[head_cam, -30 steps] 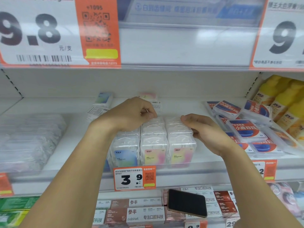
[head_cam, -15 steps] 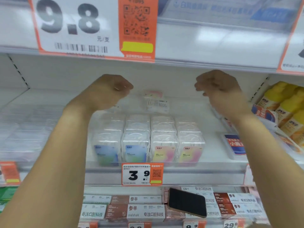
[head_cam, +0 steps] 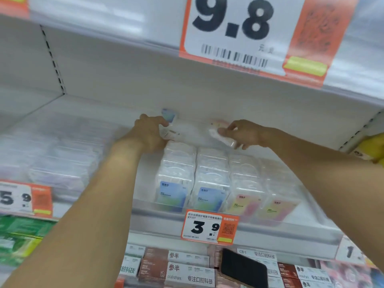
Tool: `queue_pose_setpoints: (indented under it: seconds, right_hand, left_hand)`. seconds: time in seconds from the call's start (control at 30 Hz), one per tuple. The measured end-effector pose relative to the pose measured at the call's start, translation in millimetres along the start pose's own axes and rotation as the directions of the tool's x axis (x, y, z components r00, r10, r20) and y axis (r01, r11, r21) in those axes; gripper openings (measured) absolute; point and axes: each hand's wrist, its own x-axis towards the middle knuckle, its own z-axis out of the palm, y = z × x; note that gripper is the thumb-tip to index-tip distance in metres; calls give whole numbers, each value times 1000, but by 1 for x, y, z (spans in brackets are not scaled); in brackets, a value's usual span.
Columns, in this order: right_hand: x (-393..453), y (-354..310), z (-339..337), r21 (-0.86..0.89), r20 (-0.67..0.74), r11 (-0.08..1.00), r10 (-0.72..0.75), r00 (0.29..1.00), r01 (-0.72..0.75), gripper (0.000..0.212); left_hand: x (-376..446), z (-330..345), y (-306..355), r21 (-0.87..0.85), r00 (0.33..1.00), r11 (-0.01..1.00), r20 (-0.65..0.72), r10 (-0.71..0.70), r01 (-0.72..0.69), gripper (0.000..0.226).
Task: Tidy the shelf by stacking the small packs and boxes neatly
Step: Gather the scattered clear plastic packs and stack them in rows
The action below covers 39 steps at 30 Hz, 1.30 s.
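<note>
Four rows of small clear packs (head_cam: pixel 209 179) stand at the front of the white shelf (head_cam: pixel 291 227), two with blue labels on the left and two with pink-yellow labels on the right. Behind them, at the back of the shelf, my left hand (head_cam: pixel 148 133) grips a loose blue-labelled pack (head_cam: pixel 169 123). My right hand (head_cam: pixel 243 133) pinches a loose pink-labelled pack (head_cam: pixel 220 134). Both packs are blurred and partly hidden by my fingers.
Clear flat packs (head_cam: pixel 60 154) lie stacked on the shelf's left. A 3.9 price tag (head_cam: pixel 209 226) hangs on the shelf edge, a 9.8 tag (head_cam: pixel 249 36) on the shelf above. Yellow bottles (head_cam: pixel 372 148) sit far right. Below, boxes (head_cam: pixel 187 269) and a black phone (head_cam: pixel 243 269) lie.
Both hands have left the front rows, risen, then reached to the shelf's back, where each took hold of a loose pack. The camera has swung left.
</note>
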Motion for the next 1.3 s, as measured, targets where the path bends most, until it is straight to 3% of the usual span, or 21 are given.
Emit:
queue_pose_setpoints:
  seconds: [0.03, 0.1, 0.17, 0.3, 0.4, 0.5, 0.67, 0.73, 0.83, 0.9, 1.03, 1.13, 1.2, 1.3]
  right_hand:
    - [-2, 1, -2, 196, 33, 980, 6, 999, -12, 66]
    - [-8, 3, -10, 576, 129, 816, -21, 991, -58, 64]
    - [-12, 5, -18, 693, 184, 717, -77, 980, -74, 57]
    - [-20, 7, -21, 633, 230, 768, -70, 971, -95, 62]
    - [-22, 2, -22, 635, 211, 769, -84, 974, -71, 66]
    - [-26, -18, -17, 673, 192, 739, -152, 970, -17, 61]
    - [-31, -58, -10, 625, 145, 769, -282, 949, 133, 56]
    - [-30, -67, -8, 523, 78, 818, -327, 942, 240, 48]
    - [-24, -75, -4, 448, -27, 844, -319, 948, 296, 43]
    - [-19, -77, 0, 439, -96, 846, -289, 953, 301, 42]
    - [-10, -67, -4, 409, -174, 881, -181, 968, 238, 47]
    - [-12, -54, -12, 431, -165, 884, -118, 979, 180, 33]
    - [-16, -48, -14, 442, -180, 880, -103, 978, 174, 23]
    - [-24, -38, -17, 468, -191, 867, -91, 977, 172, 22]
  left_hand:
    - [0, 0, -2, 2, 1000, 1000, 14, -9, 9, 84]
    - [0, 1, -4, 24, 998, 1000, 54, -12, 11, 75]
    - [-3, 2, -2, 38, 998, 999, 69, 8, -10, 66]
    - [-8, 1, 16, 15, 1000, 1000, -18, 6, -6, 59]
    - [-12, -8, 43, -127, 965, 976, -216, 149, -179, 45]
    - [-21, -15, 71, -316, 943, 898, -231, 240, -306, 47]
    - [-20, -14, 78, -434, 904, 807, -331, 270, -400, 44]
    - [-17, -17, 71, -371, 890, 823, -327, 317, -429, 43]
    - [-4, -17, 60, -252, 919, 889, -207, 337, -383, 47]
    - [9, -15, 48, -162, 955, 949, -165, 245, -271, 48]
    - [42, -14, 31, 4, 968, 1000, -251, 7, -6, 56]
    - [63, -11, 34, 54, 990, 994, -108, -86, 92, 87]
    - [67, -12, 36, 130, 998, 990, 6, -60, 58, 102]
    - [69, -14, 31, 257, 999, 965, -22, 48, -40, 88]
